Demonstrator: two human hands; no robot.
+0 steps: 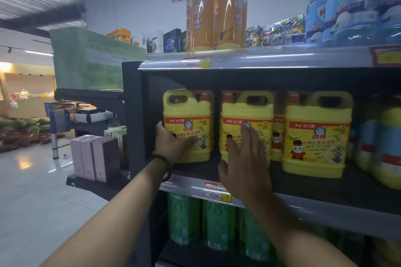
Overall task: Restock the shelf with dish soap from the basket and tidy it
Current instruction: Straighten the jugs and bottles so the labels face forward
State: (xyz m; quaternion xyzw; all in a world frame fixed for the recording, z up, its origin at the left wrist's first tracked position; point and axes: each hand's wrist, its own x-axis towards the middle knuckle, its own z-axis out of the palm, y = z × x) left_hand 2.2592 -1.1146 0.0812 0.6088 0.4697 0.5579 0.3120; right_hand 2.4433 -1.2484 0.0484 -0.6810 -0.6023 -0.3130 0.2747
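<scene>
I see my left hand (173, 143) cupping the left side of the leftmost yellow jug (188, 125) on the middle shelf (325, 182). My right hand (245, 162) lies flat, fingers spread, against the front of the second jug (247, 119). A third jug (316, 132) stands to their right, orange bottles (217, 6) above

yellow jugs (315, 136): "127克", "白猫" | orange bottles (202, 8): "立白" | yellow box (121, 36): "12"
</scene>
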